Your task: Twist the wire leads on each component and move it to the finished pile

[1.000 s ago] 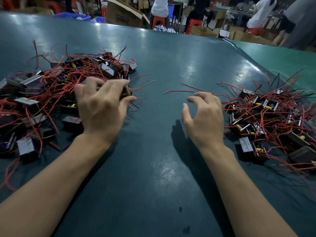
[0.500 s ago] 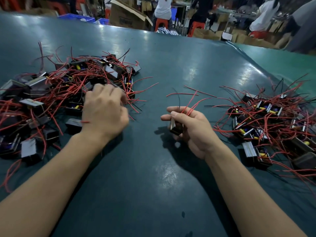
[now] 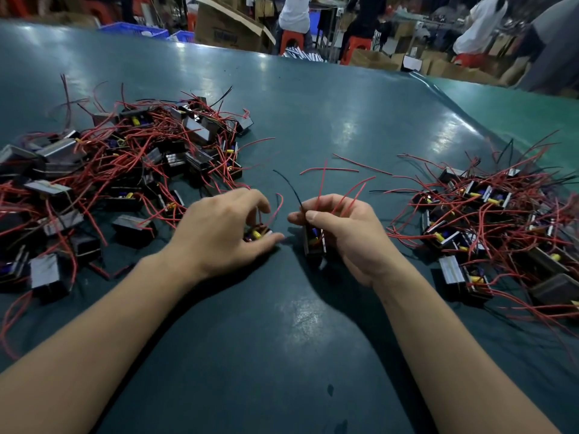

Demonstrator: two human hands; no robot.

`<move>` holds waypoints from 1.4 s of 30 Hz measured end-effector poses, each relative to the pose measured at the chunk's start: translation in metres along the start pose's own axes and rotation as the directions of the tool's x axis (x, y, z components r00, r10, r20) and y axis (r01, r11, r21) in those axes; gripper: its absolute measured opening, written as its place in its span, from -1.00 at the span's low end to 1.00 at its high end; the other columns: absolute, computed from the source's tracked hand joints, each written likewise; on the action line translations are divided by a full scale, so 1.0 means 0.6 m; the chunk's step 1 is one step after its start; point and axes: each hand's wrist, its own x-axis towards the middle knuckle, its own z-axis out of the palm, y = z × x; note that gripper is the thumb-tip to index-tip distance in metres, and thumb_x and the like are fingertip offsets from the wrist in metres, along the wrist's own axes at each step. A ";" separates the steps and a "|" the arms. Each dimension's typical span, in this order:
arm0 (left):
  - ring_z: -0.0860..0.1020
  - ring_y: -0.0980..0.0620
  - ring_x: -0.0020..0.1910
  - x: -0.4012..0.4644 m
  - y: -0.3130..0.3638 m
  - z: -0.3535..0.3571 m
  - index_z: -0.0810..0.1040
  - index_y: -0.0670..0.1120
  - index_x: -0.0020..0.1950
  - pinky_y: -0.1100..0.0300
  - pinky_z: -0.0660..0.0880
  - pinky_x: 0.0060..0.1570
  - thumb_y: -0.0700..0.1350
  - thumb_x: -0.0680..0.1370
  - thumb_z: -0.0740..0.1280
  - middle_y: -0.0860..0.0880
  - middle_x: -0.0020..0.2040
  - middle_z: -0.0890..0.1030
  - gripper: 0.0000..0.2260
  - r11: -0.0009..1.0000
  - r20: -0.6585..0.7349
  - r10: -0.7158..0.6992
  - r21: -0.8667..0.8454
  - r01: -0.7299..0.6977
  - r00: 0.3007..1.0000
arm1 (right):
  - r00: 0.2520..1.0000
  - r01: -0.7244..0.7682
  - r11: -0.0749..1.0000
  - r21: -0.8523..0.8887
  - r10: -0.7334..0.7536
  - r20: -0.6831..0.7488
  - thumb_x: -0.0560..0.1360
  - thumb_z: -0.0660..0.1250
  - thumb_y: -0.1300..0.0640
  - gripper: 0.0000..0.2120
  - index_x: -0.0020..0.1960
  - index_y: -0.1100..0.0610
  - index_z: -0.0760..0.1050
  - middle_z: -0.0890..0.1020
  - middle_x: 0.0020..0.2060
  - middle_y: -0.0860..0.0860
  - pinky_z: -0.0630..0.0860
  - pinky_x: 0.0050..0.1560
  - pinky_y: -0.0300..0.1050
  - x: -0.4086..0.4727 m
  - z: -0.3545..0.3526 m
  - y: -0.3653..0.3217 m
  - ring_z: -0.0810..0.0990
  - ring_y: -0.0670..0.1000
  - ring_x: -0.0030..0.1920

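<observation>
Since half a second ago the left hand (image 3: 219,233) has come off the big heap and slid toward the middle, and now its curled fingers and thumb close round a small dark box-shaped component with a yellow part and red leads (image 3: 258,234), low against the dark green worktop (image 3: 313,120). Right hand (image 3: 347,233) has barely shifted: it pinches a second dark box-shaped component (image 3: 313,244) between thumb and curled fingers, body hanging down with its lower end at the worktop, whether touching I cannot tell, while its red wire leads and one black lead (image 3: 340,195) fan up out of the fist. Both hands sit close together, thumbs nearly meeting. Off to the left lies the large tangled pile of dark components with red wires (image 3: 109,173); well apart on the right lies a second pile of the same red-wired components (image 3: 488,220). Beyond the worktop's far edge, people sit on orange stools (image 3: 289,39) among brown cardboard boxes (image 3: 228,25).
</observation>
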 end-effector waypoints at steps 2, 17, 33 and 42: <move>0.50 0.06 -0.36 -0.005 0.015 0.005 0.56 -0.02 -0.04 0.16 0.44 -0.28 0.29 0.41 0.35 0.10 -0.29 0.56 -0.61 0.995 -0.021 0.000 -0.100 -0.003 1.000 | 1.000 0.019 1.000 0.001 -0.019 -0.016 0.53 0.30 0.39 -0.89 -0.07 0.21 0.53 0.69 -0.28 0.13 0.56 -0.28 -0.13 0.001 -0.004 -0.001 0.66 -0.04 -0.29; 0.48 0.06 -0.60 0.028 -0.020 -0.001 0.54 -0.21 -0.23 0.35 0.33 -0.59 0.01 0.63 0.26 -0.13 -0.35 0.67 -0.65 0.313 0.363 -0.593 -0.718 0.621 0.718 | 0.999 0.021 0.999 -0.036 -0.022 -0.046 0.53 0.30 0.33 -0.82 0.07 0.18 0.60 0.67 -0.33 0.05 0.22 -0.58 -0.38 0.005 -0.021 -0.007 0.29 -0.18 -0.59; 0.51 0.11 -0.46 -0.001 -0.052 -0.044 0.63 -0.05 -0.22 0.27 0.44 -0.40 0.17 0.29 0.52 -0.03 -0.42 0.60 -0.68 0.842 0.363 -0.118 -0.457 0.287 0.924 | 0.996 -0.035 0.999 -0.024 0.033 -0.077 0.60 0.26 0.04 -0.84 -0.01 0.11 0.55 0.54 -0.50 0.02 0.21 -0.55 -0.31 0.003 -0.022 -0.011 0.32 -0.10 -0.58; 0.66 0.04 -0.32 0.013 -0.062 -0.030 0.55 -0.14 0.05 0.24 0.60 -0.37 -0.21 0.37 0.53 -0.09 -0.03 0.65 -0.70 0.638 0.191 -0.430 -0.627 0.447 0.882 | 0.996 0.061 0.998 -0.016 -0.062 -0.063 0.56 0.32 0.22 -0.87 -0.01 0.16 0.65 0.54 -0.35 0.00 0.21 -0.57 -0.35 0.005 -0.029 -0.009 0.38 -0.12 -0.46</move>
